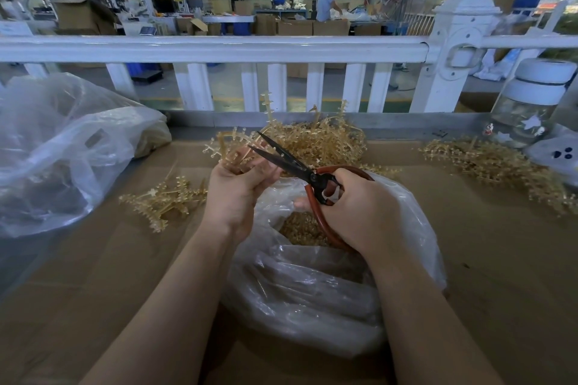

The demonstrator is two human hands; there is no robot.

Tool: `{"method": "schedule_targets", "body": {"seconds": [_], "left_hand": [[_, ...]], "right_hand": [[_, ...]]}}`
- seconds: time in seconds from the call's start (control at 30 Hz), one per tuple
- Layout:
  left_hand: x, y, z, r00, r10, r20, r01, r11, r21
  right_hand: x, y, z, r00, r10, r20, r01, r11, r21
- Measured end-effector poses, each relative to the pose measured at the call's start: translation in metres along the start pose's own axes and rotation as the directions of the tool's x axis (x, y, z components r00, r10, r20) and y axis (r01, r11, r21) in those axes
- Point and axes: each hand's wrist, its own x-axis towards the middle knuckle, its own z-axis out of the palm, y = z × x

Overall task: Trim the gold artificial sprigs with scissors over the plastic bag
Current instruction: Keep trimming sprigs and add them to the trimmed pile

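Gold sprig [233, 147], at centre frame above the plastic bag [312, 284], is being pinched in the left hand's [233, 194] curled fingers while the right hand [359, 209], gripping the scissors [300, 170], is spreading the blades, apparently mid-trim; next, closing them squarely across a stem

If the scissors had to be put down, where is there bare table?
Bare cardboard lies right of the plastic bag, below the right sprig pile. More lies near the left forearm, below the small sprig heap. The far middle is crowded with sprigs.
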Motion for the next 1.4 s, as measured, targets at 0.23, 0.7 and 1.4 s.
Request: {"method": "schedule_targets", "body": {"seconds": [0.23, 0.7, 1.4], "left_hand": [[-0.0001, 0.0013, 0.0008, 1.0, 0.015, 0.019, -0.015, 1.0, 0.012], [-0.0001, 0.0019, -0.0023, 0.997, 0.066, 0.049, -0.072, 0.987, 0.143], [-0.003, 0.0037, -0.0023, 0.993, 0.052, 0.109, -0.07, 0.984, 0.165]], "right_hand": [[0.0014, 0.0009, 0.0009, 0.996, 0.045, 0.08, -0.049, 0.997, 0.054], [0.0015, 0.0019, 0.0006, 0.999, 0.041, 0.03, -0.04, 0.999, -0.016], [0.0026, 0.003, 0.0042, 0.998, 0.049, 0.035, -0.05, 0.999, 0.019]]}}
